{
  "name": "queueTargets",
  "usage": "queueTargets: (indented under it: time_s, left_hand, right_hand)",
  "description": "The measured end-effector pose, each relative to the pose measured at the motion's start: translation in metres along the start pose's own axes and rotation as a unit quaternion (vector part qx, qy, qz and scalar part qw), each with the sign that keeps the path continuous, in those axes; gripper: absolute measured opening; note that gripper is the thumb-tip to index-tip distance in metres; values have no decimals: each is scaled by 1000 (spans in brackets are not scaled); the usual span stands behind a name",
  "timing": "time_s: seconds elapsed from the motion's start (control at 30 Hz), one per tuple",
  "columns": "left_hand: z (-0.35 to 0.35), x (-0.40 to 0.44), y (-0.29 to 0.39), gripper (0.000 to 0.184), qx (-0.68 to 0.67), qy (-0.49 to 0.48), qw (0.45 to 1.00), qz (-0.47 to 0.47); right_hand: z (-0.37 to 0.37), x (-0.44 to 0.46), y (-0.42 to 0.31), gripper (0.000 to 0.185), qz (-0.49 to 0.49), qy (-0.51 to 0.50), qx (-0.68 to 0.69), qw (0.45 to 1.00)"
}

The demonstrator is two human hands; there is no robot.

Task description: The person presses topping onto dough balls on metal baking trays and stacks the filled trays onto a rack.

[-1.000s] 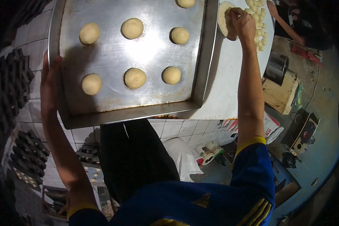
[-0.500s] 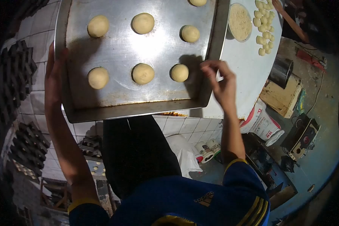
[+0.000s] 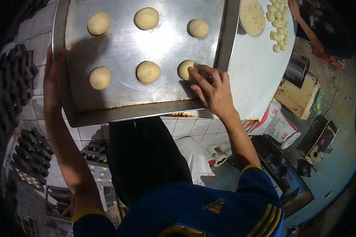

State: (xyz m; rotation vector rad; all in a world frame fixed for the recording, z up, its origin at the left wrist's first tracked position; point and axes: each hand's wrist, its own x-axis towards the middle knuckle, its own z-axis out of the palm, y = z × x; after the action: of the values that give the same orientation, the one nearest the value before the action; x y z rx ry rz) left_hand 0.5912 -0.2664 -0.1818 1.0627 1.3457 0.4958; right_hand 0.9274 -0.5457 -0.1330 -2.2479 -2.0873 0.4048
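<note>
A large metal baking tray (image 3: 138, 115) holds several round, pale dough balls (image 3: 148, 72) set apart in rows. At its left wall my left hand (image 3: 54, 75) grips the rim, with the thumb on the inner side and the other fingers partly hidden outside. My right hand (image 3: 214, 89) reaches over the tray's near right corner. Its fingertips are on the near-right dough ball (image 3: 184, 70), closed about its right side and covering part of it.
Beyond the tray on the white table (image 3: 249, 79) stand a bowl of crumbly pale powder (image 3: 252, 17) and several small dough pieces (image 3: 280, 23). Another person's hand (image 3: 294, 8) is at the table's far edge. Sacks (image 3: 281, 126) and a metal pot (image 3: 297, 70) lie right, below table level.
My right hand has moved left and down, from above the tray's right wall onto the near-right dough ball. The tray has shifted slightly left and away in view, my left hand still on it.
</note>
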Motion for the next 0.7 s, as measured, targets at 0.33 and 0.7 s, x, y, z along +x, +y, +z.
queueTargets:
  time_s: [0.33,0.7]
  left_hand:
    - [-3,-1,-4,69,-38,-8,999,-23]
    - [-48,-75,-52,80,38,-96,995,6]
  right_hand:
    - [-12,9,9,90,-73,-170,18,983]
    - [-21,-56,30,67,283,97,383,874]
